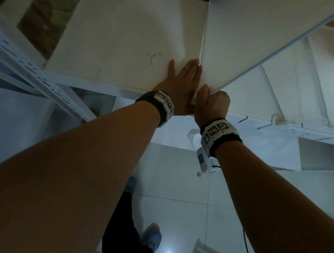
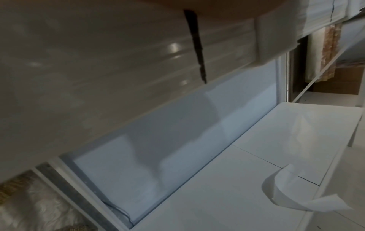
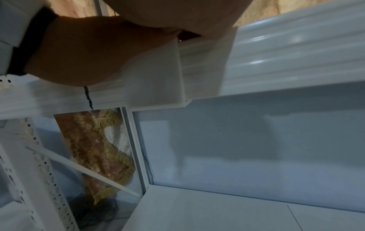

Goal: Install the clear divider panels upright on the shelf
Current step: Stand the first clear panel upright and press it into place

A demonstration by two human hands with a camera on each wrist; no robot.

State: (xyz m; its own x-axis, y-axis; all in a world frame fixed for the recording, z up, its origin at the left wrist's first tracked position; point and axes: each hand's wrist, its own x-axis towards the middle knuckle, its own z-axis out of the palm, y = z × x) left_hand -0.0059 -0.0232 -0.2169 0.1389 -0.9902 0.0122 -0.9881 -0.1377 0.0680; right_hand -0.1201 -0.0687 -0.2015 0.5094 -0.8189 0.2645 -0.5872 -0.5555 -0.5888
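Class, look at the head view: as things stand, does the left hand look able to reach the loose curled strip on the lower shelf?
Probably yes, once freed. The left hand lies flat on the upper shelf; the curled strip sits at the lower shelf's open front edge, nothing covering it.

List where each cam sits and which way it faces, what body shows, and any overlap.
Head: on the head, looking down at the shelf and floor; both forearms, left hand flat on the shelf, right hand with its grip on the divider panel, shoes below.
Left wrist: under the wrist, looking along the shelf's underside to the lower shelf; only a strip of skin at top.
Right wrist: facing under the shelf front; left wrist and its band show.
Shared: both wrist views see the lower shelf and back panel.
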